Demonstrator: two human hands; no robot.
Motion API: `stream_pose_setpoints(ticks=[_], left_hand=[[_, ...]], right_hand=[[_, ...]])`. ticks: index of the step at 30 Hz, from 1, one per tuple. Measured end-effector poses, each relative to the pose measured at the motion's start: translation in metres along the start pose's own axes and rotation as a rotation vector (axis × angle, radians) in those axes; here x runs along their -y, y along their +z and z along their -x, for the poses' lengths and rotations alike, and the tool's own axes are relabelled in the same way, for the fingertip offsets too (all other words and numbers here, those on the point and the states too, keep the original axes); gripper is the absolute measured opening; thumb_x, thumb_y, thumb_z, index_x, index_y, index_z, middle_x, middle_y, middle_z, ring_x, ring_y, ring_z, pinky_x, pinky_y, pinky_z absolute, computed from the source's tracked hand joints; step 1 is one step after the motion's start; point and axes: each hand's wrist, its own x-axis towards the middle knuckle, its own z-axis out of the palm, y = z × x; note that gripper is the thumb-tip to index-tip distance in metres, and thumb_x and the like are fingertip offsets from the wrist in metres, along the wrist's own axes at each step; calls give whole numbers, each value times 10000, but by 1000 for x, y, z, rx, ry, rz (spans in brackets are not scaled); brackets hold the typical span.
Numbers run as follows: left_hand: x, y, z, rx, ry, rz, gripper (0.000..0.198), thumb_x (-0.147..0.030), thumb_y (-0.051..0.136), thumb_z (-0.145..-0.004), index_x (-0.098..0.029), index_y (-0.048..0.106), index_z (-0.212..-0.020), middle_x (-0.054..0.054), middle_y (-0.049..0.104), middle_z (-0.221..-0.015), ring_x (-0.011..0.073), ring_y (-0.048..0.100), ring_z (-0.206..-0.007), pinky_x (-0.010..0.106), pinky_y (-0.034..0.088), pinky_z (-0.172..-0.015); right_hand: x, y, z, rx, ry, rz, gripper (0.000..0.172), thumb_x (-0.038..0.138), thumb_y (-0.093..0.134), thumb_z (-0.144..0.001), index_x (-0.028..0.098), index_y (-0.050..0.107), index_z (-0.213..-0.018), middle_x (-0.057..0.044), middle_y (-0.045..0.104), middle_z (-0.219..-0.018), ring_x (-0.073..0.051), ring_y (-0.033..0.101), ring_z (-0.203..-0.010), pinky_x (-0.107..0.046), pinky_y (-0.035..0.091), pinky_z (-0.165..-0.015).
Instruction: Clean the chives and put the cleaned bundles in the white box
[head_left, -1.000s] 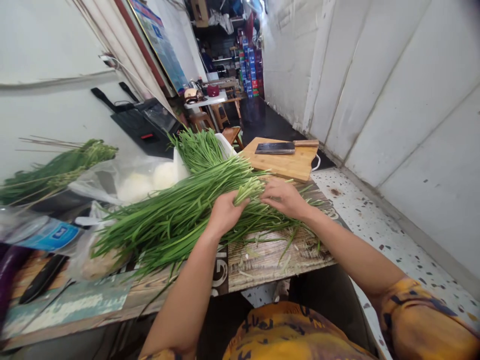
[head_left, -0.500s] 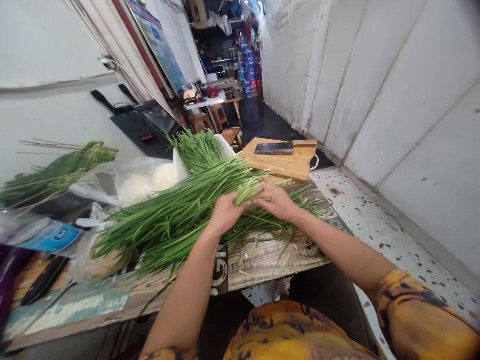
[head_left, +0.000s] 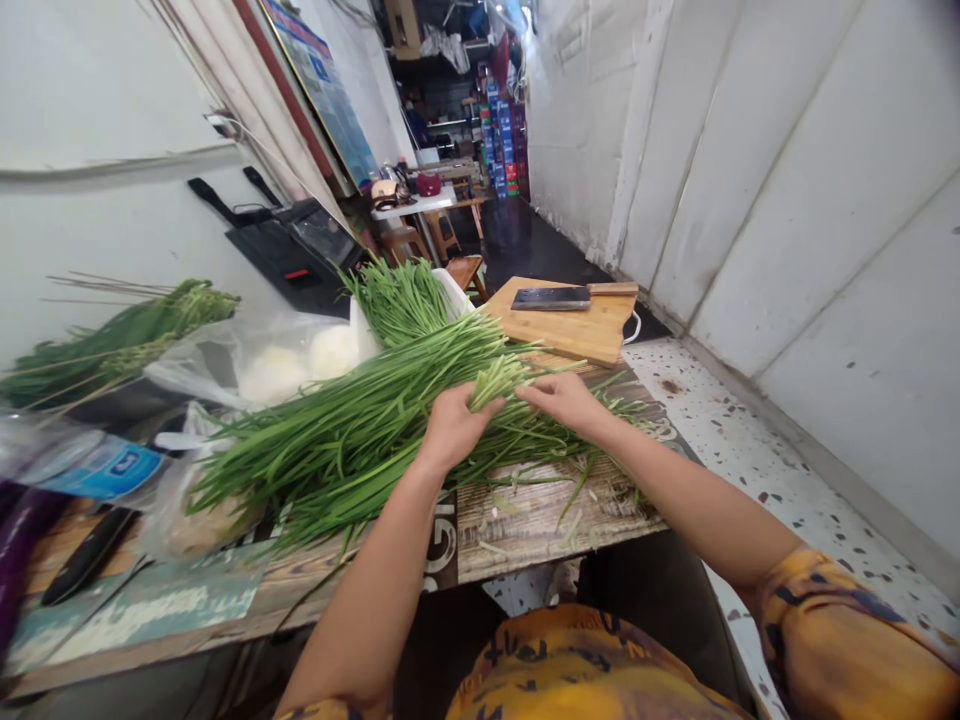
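My left hand [head_left: 457, 422] is wrapped round a bunch of garlic chives [head_left: 498, 380], whose pale stem ends stick out past the thumb toward the right. The long green leaves of the chives trail left across the table. Just right of the stem ends is my right hand [head_left: 561, 402], thumb and fingers pinched together. Whatever sits between those fingertips is too small to make out. More loose chives [head_left: 525, 445] lie beneath both hands. Behind them, a white container [head_left: 452, 292] holds another upright clump of chives.
A cleaver [head_left: 551, 298] lies on a wooden cutting board [head_left: 592, 335] at the back right. Left of the chives are a plastic bag with pale round items [head_left: 330, 352], a black-handled tool [head_left: 86, 560] and a purple eggplant [head_left: 26, 550]. Trimmings litter the table's front edge [head_left: 525, 545].
My right hand has drawn slightly right, away from the stem ends. My left hand keeps its hold on the chives, and the view has shifted a little.
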Motion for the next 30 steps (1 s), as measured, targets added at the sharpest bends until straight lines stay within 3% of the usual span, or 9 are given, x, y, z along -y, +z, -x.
stream_pose_setpoints(ticks=[5,10,16,20,24,27,30], left_hand=[[-1,0,0,52,49,-54,312,-351,634,-724,-145,685,-953,23,705,-899,193,621,-818,280,454,-781],[-1,-1,0,90,58,-69,209,-310,590,-748,-143,686,-829,1,679,-759,170,595,-719,257,440,-700],[-4,-6,1,142,-2,18,240,-350,573,-758,-147,607,-635,-5,613,-633,143,550,-631,240,412,-641],[-2,-8,0,141,-35,62,262,-379,575,-758,-148,604,-639,-4,612,-627,140,545,-620,239,418,-638],[0,-5,0,95,-27,68,218,-352,610,-728,-137,640,-701,6,645,-673,146,568,-644,240,430,-641],[0,-2,0,98,-11,82,214,-327,630,-706,-130,662,-786,4,658,-700,149,578,-649,242,439,-634],[0,-1,0,115,-14,86,210,-336,616,-720,-130,652,-742,4,645,-666,141,567,-618,238,433,-608]], right_hand=[[-2,14,2,-2,104,-344,390,511,618,-702,153,559,-559,54,450,-413,-64,375,-404,-204,282,-429],[0,7,5,107,1,-302,381,492,555,-773,145,579,-618,34,512,-446,-70,434,-422,-201,347,-465],[6,2,7,95,-125,-167,306,405,511,-808,162,562,-630,43,488,-474,-74,422,-451,-210,343,-487],[6,-1,5,7,-63,-193,279,407,564,-759,163,580,-625,46,476,-469,-77,409,-441,-216,340,-466],[3,4,4,119,54,-329,276,421,659,-681,148,618,-670,46,514,-481,-76,443,-449,-207,366,-453],[1,12,5,61,84,-382,318,448,661,-678,148,589,-606,50,502,-437,-63,426,-401,-197,357,-415],[0,19,7,105,84,-455,341,479,655,-672,148,583,-628,30,557,-466,-79,483,-407,-212,416,-429]])
